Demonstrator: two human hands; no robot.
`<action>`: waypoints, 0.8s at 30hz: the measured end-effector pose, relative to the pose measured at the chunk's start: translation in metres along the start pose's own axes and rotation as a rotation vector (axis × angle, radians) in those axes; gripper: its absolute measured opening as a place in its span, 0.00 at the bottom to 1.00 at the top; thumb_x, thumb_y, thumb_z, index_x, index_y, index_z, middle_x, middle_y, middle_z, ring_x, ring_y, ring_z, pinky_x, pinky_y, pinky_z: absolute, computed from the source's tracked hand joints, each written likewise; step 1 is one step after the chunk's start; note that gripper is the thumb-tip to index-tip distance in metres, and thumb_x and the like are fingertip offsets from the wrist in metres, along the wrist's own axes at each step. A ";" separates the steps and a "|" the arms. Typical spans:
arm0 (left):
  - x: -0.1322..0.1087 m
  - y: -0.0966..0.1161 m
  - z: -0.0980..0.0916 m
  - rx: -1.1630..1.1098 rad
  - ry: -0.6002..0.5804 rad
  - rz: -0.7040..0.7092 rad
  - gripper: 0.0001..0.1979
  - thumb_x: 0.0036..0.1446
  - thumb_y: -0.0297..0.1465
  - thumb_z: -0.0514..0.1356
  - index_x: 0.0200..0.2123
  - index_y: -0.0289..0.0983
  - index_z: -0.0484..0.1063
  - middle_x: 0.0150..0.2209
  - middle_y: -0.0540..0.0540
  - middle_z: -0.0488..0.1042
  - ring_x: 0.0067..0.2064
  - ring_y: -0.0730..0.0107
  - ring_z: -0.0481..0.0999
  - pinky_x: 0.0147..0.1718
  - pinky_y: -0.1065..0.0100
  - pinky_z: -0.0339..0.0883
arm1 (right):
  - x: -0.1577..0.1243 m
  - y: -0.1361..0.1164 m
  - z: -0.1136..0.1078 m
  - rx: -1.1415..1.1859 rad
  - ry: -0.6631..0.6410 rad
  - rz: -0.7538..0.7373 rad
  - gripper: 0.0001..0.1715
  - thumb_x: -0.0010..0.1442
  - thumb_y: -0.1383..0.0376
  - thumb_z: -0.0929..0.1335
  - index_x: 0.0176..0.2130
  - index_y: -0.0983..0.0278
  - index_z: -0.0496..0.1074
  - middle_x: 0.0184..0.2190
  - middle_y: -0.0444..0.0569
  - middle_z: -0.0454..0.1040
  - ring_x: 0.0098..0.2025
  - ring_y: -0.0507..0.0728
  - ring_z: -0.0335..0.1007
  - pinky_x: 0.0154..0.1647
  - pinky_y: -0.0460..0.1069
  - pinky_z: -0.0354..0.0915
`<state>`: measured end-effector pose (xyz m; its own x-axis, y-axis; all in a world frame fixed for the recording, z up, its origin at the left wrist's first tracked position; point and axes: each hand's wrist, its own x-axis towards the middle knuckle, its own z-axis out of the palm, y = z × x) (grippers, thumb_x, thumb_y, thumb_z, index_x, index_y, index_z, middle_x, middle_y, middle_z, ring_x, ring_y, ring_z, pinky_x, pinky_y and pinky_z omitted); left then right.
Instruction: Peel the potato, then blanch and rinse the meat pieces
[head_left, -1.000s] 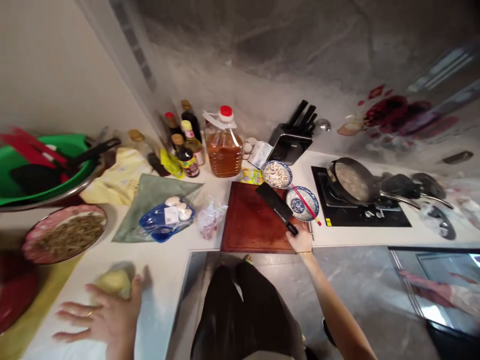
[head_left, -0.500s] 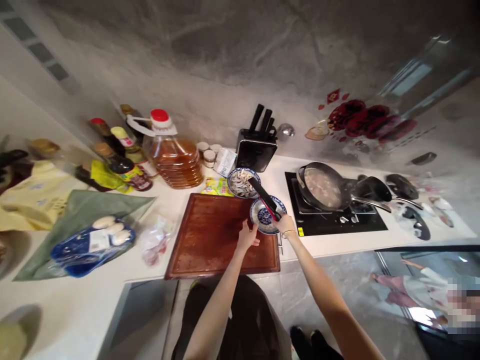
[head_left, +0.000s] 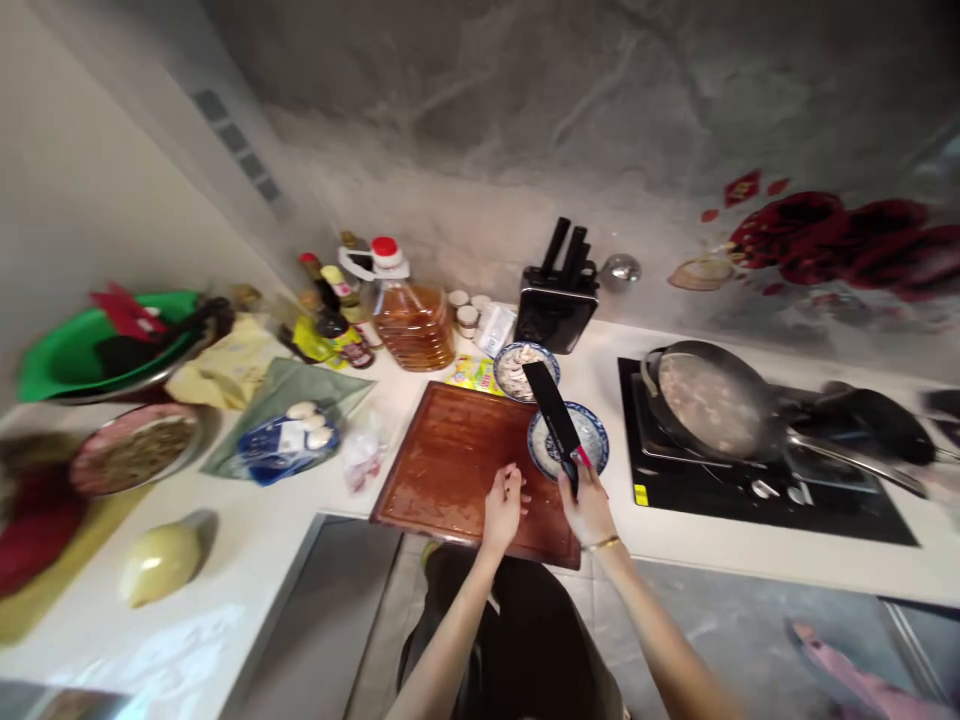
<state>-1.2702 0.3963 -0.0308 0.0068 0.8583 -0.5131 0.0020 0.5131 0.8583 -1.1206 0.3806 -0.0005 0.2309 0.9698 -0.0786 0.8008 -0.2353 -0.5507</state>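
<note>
My right hand (head_left: 586,508) grips the handle of a black-bladed kitchen knife (head_left: 553,408) that has a touch of red on its handle. The broad blade points up and left, across a blue-and-white plate (head_left: 592,425). Behind it a patterned bowl (head_left: 517,378) holds pale sliced food. Over the front right of the brown cutting board (head_left: 450,450) hovers my left hand (head_left: 505,508), holding nothing, its fingers loosely bent and apart. The wet board carries no food that I can see.
A pan of simmering food (head_left: 709,400) sits on the black hob (head_left: 645,475) at right. Behind the board are a knife block (head_left: 556,312) and an oil jug (head_left: 412,325). Mushrooms in a blue tray (head_left: 262,455) and a yellowish round vegetable (head_left: 161,562) lie left.
My view has swung left, bringing in the green basin and the round vegetable. The knife has turned, showing its blade flat on. My left hand has drawn slightly toward me.
</note>
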 end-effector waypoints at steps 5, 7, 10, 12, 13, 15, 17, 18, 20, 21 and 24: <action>-0.036 0.001 -0.056 0.004 0.023 -0.007 0.29 0.58 0.51 0.48 0.39 0.31 0.74 0.37 0.39 0.78 0.39 0.63 0.77 0.36 0.67 0.71 | -0.040 -0.063 0.073 0.193 -0.084 -0.088 0.19 0.64 0.60 0.56 0.43 0.68 0.68 0.38 0.58 0.72 0.42 0.61 0.71 0.44 0.55 0.67; -0.041 -0.002 -0.080 0.113 0.052 0.050 0.26 0.59 0.48 0.49 0.38 0.32 0.75 0.38 0.41 0.78 0.41 0.63 0.76 0.41 0.65 0.70 | -0.045 -0.082 0.102 0.194 -0.099 -0.043 0.17 0.64 0.60 0.57 0.41 0.68 0.68 0.36 0.57 0.71 0.38 0.61 0.71 0.39 0.54 0.68; -0.036 -0.012 -0.120 0.269 0.164 0.140 0.21 0.59 0.43 0.51 0.42 0.33 0.74 0.41 0.41 0.78 0.41 0.65 0.77 0.42 0.65 0.70 | -0.037 -0.100 0.132 0.099 -0.137 0.018 0.17 0.63 0.60 0.58 0.41 0.70 0.67 0.38 0.61 0.70 0.38 0.62 0.71 0.37 0.54 0.67; -0.029 -0.017 -0.150 0.333 0.233 0.165 0.19 0.58 0.39 0.53 0.44 0.33 0.74 0.42 0.40 0.78 0.39 0.65 0.78 0.40 0.65 0.71 | -0.026 -0.109 0.146 0.043 -0.171 0.050 0.17 0.63 0.61 0.58 0.43 0.72 0.67 0.40 0.63 0.69 0.39 0.62 0.71 0.37 0.53 0.67; -0.026 -0.019 -0.164 0.352 0.259 0.173 0.18 0.58 0.38 0.53 0.44 0.33 0.74 0.42 0.39 0.78 0.38 0.65 0.78 0.40 0.64 0.71 | -0.020 -0.113 0.150 0.027 -0.177 0.067 0.17 0.63 0.62 0.58 0.44 0.72 0.67 0.42 0.64 0.69 0.39 0.62 0.71 0.38 0.53 0.67; -0.019 -0.018 -0.188 0.385 0.300 0.193 0.17 0.58 0.36 0.53 0.44 0.33 0.73 0.44 0.38 0.77 0.40 0.64 0.77 0.41 0.63 0.70 | -0.012 -0.122 0.158 0.009 -0.172 0.096 0.17 0.64 0.63 0.58 0.45 0.73 0.67 0.43 0.64 0.69 0.40 0.61 0.71 0.38 0.52 0.66; -0.013 -0.015 -0.205 0.419 0.328 0.216 0.17 0.58 0.36 0.52 0.46 0.33 0.72 0.45 0.38 0.76 0.41 0.63 0.77 0.42 0.62 0.70 | -0.006 -0.132 0.164 0.001 -0.151 0.126 0.17 0.64 0.64 0.58 0.44 0.72 0.67 0.43 0.63 0.69 0.39 0.61 0.72 0.38 0.51 0.66; -0.011 -0.013 -0.211 0.436 0.321 0.225 0.18 0.59 0.36 0.52 0.46 0.33 0.72 0.44 0.38 0.76 0.41 0.63 0.77 0.41 0.62 0.70 | -0.005 -0.137 0.168 0.001 -0.141 0.140 0.16 0.64 0.63 0.58 0.44 0.72 0.68 0.43 0.63 0.70 0.39 0.61 0.72 0.38 0.51 0.66; -0.008 -0.010 -0.217 0.471 0.269 0.243 0.18 0.60 0.37 0.50 0.45 0.33 0.73 0.42 0.39 0.78 0.38 0.64 0.77 0.40 0.62 0.71 | -0.004 -0.151 0.175 0.010 -0.126 0.156 0.16 0.64 0.63 0.59 0.43 0.72 0.68 0.41 0.62 0.71 0.40 0.61 0.71 0.39 0.51 0.66; -0.007 -0.009 -0.218 0.489 0.234 0.254 0.18 0.61 0.37 0.50 0.44 0.34 0.73 0.41 0.40 0.78 0.38 0.64 0.78 0.40 0.63 0.71 | -0.005 -0.158 0.178 0.019 -0.122 0.156 0.16 0.64 0.64 0.58 0.43 0.72 0.68 0.41 0.62 0.71 0.41 0.61 0.71 0.40 0.51 0.66; 0.000 -0.006 -0.223 0.537 0.180 0.296 0.17 0.61 0.34 0.50 0.48 0.36 0.73 0.47 0.41 0.76 0.47 0.63 0.75 0.47 0.62 0.68 | -0.011 -0.183 0.188 0.055 -0.129 0.126 0.17 0.63 0.65 0.58 0.46 0.73 0.67 0.42 0.63 0.71 0.44 0.62 0.69 0.44 0.52 0.65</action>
<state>-1.4931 0.3944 -0.0362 -0.0843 0.9749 -0.2059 0.5274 0.2189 0.8209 -1.3736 0.4253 -0.0553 0.2524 0.9337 -0.2539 0.7374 -0.3554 -0.5744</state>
